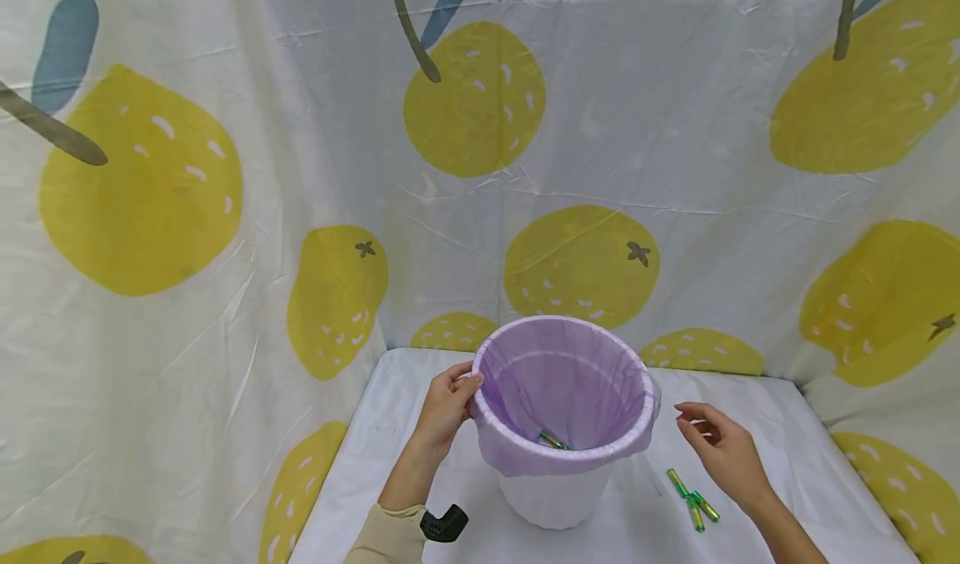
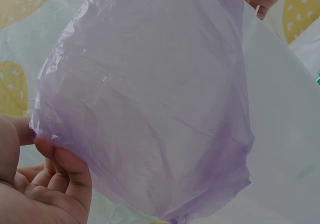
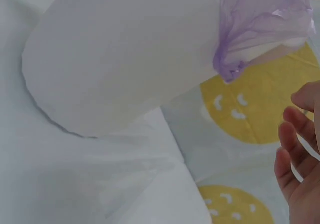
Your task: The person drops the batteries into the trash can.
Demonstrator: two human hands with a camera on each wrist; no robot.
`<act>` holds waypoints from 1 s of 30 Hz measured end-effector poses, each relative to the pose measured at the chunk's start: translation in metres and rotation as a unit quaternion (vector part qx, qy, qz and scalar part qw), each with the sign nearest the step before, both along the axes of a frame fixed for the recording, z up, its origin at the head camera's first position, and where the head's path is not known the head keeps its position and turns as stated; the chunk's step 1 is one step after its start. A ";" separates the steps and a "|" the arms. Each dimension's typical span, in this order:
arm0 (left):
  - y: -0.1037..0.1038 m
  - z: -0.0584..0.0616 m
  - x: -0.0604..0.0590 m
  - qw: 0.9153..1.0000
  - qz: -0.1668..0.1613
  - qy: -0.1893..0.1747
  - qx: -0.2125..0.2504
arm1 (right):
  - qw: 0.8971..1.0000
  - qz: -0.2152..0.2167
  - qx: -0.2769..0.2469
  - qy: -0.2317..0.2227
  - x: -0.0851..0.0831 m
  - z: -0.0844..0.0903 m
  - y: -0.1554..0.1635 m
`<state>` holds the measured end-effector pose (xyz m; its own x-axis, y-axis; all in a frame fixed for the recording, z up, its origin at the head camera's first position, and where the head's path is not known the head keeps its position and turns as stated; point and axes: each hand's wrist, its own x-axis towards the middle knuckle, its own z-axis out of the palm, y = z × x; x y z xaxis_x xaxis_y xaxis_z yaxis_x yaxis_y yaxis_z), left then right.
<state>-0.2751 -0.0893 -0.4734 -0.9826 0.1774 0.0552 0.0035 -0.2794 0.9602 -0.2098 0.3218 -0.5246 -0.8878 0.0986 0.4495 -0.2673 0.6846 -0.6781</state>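
Batteries, the small green-and-gold cylindrical ones (image 1: 693, 499), lie loose on the white-covered worktop (image 1: 787, 464), just in front of my right hand (image 1: 723, 451). That hand hovers released, fingers loosely spread, holding nothing, between the batteries and the white plastic bin (image 1: 555, 497). My left hand (image 1: 446, 406) pinches the bin's rim on the far side, thumb and fingers closed over the pale purple plastic liner bag (image 1: 562, 381) folded down around it. One more battery (image 1: 552, 440) already rests at the bottom of the liner.

As I judge it, the grip on the rim wants to stay firm so the light bin doesn't tip, and the right hand should drop low and pinch one battery across its middle, since they lie touching each other and would roll.

From the head view I get both hands, the bin and the batteries together. The left wrist view shows only translucent liner (image 2: 150, 99) up close and my fingertips (image 2: 67, 166) clamped on its edge. The right wrist view gives the bin's white wall (image 3: 125, 59) and the liner's knotted overhang (image 3: 235, 59), with my open fingers (image 3: 295, 154) well apart from it; no batteries appear there.
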 end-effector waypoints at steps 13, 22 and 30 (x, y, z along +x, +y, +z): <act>-0.001 0.000 0.000 1.000 -0.003 0.007 -0.009 | 0.997 -0.072 -0.020 -0.023 0.013 -0.051 0.006; 0.000 0.000 0.000 1.000 -0.003 0.002 -0.006 | 0.984 -0.166 -0.045 -0.044 0.022 -0.092 0.014; 0.000 0.001 0.000 1.000 0.001 0.004 -0.010 | 0.974 -0.205 -0.057 -0.078 0.025 -0.119 0.015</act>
